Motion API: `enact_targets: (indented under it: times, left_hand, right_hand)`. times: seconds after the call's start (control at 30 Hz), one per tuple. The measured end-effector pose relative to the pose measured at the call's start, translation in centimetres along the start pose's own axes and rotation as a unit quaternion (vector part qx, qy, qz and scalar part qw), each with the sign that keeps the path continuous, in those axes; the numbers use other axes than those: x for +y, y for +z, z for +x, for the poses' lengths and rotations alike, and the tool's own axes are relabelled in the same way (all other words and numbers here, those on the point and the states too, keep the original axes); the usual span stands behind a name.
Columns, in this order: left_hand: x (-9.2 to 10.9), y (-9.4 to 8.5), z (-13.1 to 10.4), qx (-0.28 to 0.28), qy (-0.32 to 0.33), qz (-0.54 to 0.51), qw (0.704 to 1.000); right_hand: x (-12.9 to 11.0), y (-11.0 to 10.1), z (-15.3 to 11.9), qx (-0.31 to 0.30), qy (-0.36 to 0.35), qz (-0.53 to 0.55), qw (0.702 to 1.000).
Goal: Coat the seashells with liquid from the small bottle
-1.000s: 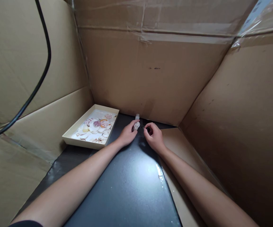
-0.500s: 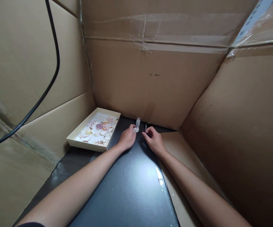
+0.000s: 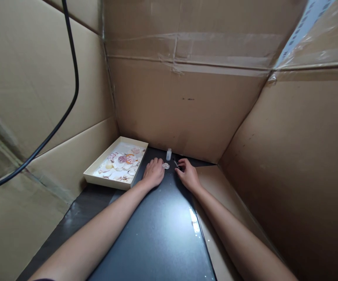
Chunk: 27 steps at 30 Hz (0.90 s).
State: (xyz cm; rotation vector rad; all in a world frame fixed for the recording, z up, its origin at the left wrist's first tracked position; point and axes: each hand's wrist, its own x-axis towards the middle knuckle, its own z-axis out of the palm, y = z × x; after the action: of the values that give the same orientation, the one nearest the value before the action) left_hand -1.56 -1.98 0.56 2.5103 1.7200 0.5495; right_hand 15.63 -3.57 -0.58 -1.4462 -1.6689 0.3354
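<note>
My left hand (image 3: 154,171) rests palm down at the dark table, its fingers beside a small whitish shell-like piece (image 3: 165,166) that touches or nearly touches them. Just behind that piece stands a small translucent bottle (image 3: 169,154). My right hand (image 3: 187,174) pinches a thin dark stick-like tool (image 3: 176,164), perhaps a small brush, between thumb and fingers. The tool slants toward the bottle side. Whether anything lies under my left palm is hidden.
A shallow cream tray (image 3: 107,182) with a picture of seashells is left of my left hand. Cardboard walls (image 3: 169,113) enclose the dark table (image 3: 154,234). A brown cardboard sheet (image 3: 215,183) lies at the right, and a black cable (image 3: 76,74) hangs at the left.
My left hand has moved slightly left and turned palm down, off the whitish piece. The tool in my right hand has tilted from upright to slanting. The view has shifted slightly.
</note>
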Motion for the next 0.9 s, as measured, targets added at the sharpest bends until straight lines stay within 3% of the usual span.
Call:
enact_targets:
  times: [0.17, 0.3, 0.6, 0.9]
  left_hand:
    - [-0.1, 0.1, 0.2, 0.011, -0.019, 0.003, 1.000]
    - [-0.2, 0.2, 0.2, 0.011, -0.006, 0.003, 1.000]
    - [-0.3, 0.3, 0.1, 0.017, -0.006, 0.019, 1.000]
    - [0.7, -0.5, -2.3, 0.007, -0.038, 0.020, 0.999]
  right_hand:
    - [0.4, 0.3, 0.8, -0.026, -0.004, -0.067, 0.997]
    - [0.5, 0.4, 1.6, -0.021, 0.024, -0.076, 0.997]
    - [0.4, 1.2, 2.0, -0.029, 0.017, -0.085, 0.996]
    - [0.6, 0.8, 2.0, -0.010, 0.033, -0.083, 0.996]
